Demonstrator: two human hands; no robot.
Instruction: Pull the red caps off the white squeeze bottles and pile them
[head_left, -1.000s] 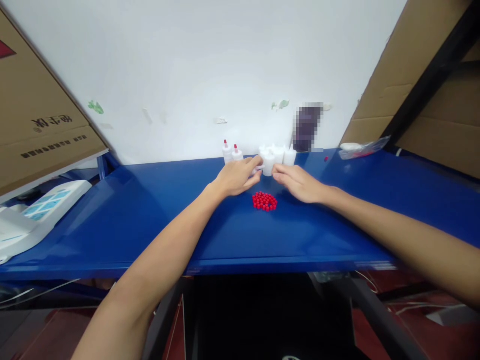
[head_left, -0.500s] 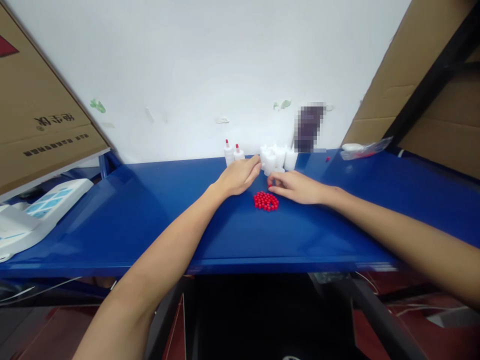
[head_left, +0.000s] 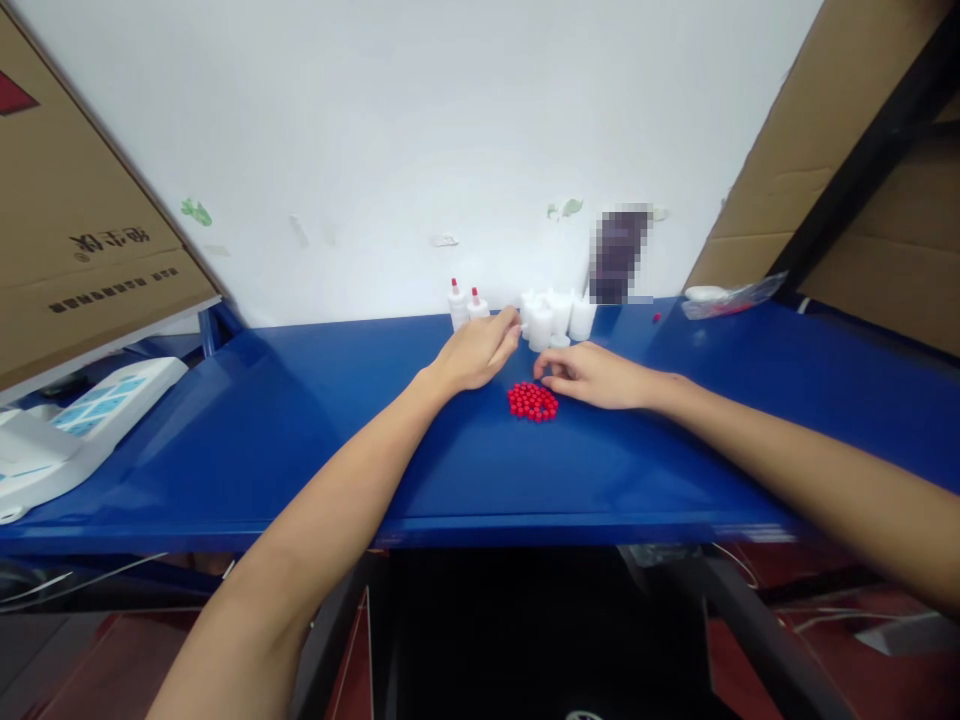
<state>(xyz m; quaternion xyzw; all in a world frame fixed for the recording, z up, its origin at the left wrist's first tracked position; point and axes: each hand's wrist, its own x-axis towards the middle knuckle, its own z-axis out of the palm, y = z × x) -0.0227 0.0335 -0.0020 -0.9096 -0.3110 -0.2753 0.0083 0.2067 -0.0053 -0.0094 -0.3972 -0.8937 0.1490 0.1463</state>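
My left hand is closed beside the white bottles, with a small white tip showing at its fingers; the rest of what it holds is hidden. My right hand is curled just above the pile of small red caps, thumb and fingers slightly apart, nothing visible between them. Behind my left hand stand two white bottles with red tips. A cluster of white bottles without red tips stands between and behind my hands.
A blue table meets a white wall. At its left lies a white device below a cardboard box. A single red cap and a clear plastic bag lie at the back right.
The red cap that was between my right fingertips is no longer seen there, and those fingers have curled slightly toward the pile. A white tip now shows at my left fingers.
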